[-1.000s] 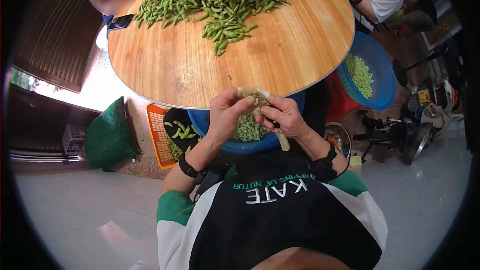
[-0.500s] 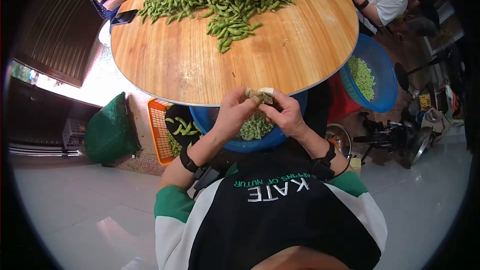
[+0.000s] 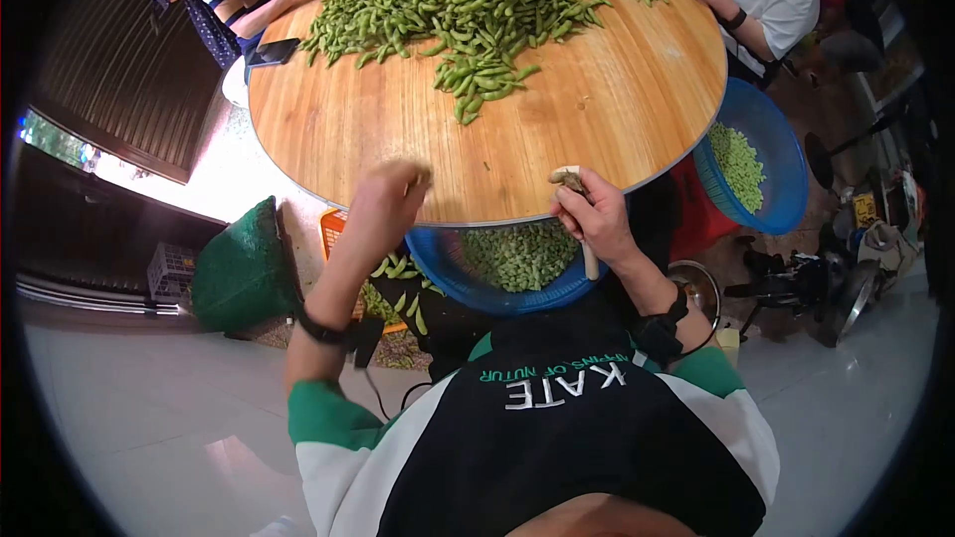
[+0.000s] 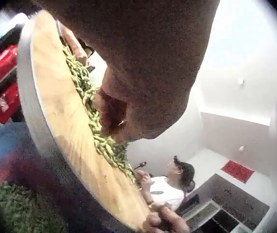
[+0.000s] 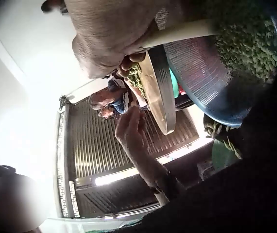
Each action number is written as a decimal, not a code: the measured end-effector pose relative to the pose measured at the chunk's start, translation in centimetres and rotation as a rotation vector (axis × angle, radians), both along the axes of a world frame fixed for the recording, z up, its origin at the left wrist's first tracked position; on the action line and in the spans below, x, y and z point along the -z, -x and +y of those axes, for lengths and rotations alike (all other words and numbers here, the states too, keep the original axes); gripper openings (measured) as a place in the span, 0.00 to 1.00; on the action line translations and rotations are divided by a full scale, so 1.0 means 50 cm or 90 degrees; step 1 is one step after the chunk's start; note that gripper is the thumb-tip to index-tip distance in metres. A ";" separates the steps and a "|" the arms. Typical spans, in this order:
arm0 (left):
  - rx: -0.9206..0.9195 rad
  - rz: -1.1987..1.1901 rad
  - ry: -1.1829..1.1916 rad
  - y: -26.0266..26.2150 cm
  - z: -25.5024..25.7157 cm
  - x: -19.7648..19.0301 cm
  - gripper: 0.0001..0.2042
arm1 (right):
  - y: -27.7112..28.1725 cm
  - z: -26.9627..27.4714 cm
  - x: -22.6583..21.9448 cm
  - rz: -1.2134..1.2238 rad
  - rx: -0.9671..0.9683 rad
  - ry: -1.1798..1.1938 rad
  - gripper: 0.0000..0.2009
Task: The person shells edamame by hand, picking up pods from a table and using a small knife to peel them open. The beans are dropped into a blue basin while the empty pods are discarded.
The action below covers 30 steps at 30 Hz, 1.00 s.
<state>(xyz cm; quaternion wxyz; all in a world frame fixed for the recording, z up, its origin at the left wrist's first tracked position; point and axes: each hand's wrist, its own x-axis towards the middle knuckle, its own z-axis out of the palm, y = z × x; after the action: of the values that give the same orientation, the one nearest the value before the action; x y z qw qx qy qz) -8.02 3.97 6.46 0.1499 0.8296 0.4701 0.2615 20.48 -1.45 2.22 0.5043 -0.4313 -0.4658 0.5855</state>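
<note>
Blurred by motion, my left hand (image 3: 391,204) is over the near left edge of the round wooden table (image 3: 348,129), fingers bent; I cannot tell whether it holds anything. My right hand (image 3: 600,219) is at the table's near edge, pinching a small brownish piece (image 3: 569,180) between thumb and forefinger. A pale band wraps a fingertip there. From under that hand sticks a pale, flat strip (image 5: 182,33), also visible in the head view. Below both hands, a blue basin (image 3: 448,283) holds shelled green beans (image 3: 522,257). Farther back lies a heap of green soybean pods (image 3: 448,0).
An orange basket (image 3: 334,229) and loose pods are left of the basin, near a green sack (image 3: 244,273). At the right is another blue basin (image 3: 786,174) with shelled beans. Two people sit across the table; a phone (image 3: 272,52) lies at its left edge.
My hands, together over the basin before, have parted. The left has swung left toward the table edge, while the right stays near its place with the brownish piece.
</note>
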 end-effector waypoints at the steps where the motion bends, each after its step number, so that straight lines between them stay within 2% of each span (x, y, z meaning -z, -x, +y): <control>1: -0.016 -0.047 -0.054 -0.025 0.042 0.010 0.05 | 0.005 0.004 -0.001 0.003 0.002 0.009 0.08; 3: -0.074 -0.052 -0.106 -0.070 0.125 0.040 0.07 | 0.009 0.009 0.005 -0.005 -0.007 -0.004 0.08; 6: -0.096 -0.084 -0.128 -0.106 0.214 0.105 0.09 | 0.004 0.012 0.014 -0.010 -0.018 -0.002 0.08; 9: -0.080 0.016 -0.005 -0.110 0.249 0.108 0.10 | 0.002 0.012 0.011 -0.009 -0.012 0.025 0.08; 10: -0.085 0.021 -0.010 -0.110 0.246 0.107 0.10 | 0.002 0.009 0.014 -0.004 -0.014 0.025 0.09; 12: -0.123 0.198 -0.043 -0.111 0.224 0.093 0.09 | 0.008 0.012 0.013 0.012 -0.030 0.007 0.09; 13: -0.136 0.203 -0.171 -0.101 0.223 0.130 0.09 | 0.009 0.011 0.011 0.005 -0.021 0.017 0.09; 14: -0.092 0.174 -0.261 -0.097 0.200 0.118 0.07 | 0.006 0.010 0.010 -0.002 -0.010 0.026 0.10; 16: -0.078 0.069 -0.203 -0.090 0.170 0.096 0.07 | 0.003 0.019 0.019 -0.018 -0.040 -0.012 0.13; 17: -0.077 0.074 -0.207 -0.091 0.158 0.088 0.07 | 0.004 0.017 0.014 0.005 -0.053 0.004 0.14; 19: -0.058 -0.415 0.343 -0.110 0.119 0.057 0.06 | 0.001 0.012 0.014 0.036 -0.085 0.038 0.18; 20: -0.050 -0.415 0.358 -0.122 0.092 0.043 0.06 | 0.002 0.008 0.011 0.035 -0.072 0.050 0.18; 22: 0.006 -0.594 0.557 -0.146 0.040 0.014 0.07 | 0.011 -0.001 -0.003 0.096 -0.075 0.044 0.17; 23: 0.004 -0.627 0.608 -0.157 0.020 0.015 0.05 | 0.011 -0.001 -0.008 0.090 -0.058 0.054 0.17; 25: 0.017 -0.653 0.644 -0.180 -0.012 0.020 0.05 | 0.013 -0.009 -0.012 0.123 -0.109 0.023 0.19; 30: 0.024 -0.710 0.663 -0.203 -0.036 0.056 0.04 | 0.010 -0.021 0.001 0.108 -0.149 0.021 0.20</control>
<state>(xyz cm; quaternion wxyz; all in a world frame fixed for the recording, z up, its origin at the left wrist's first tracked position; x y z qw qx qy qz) 2.13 2.19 3.63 0.7414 0.4048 0.3733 0.3836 19.96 -2.48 2.19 0.4631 -0.3315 -0.4586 0.6822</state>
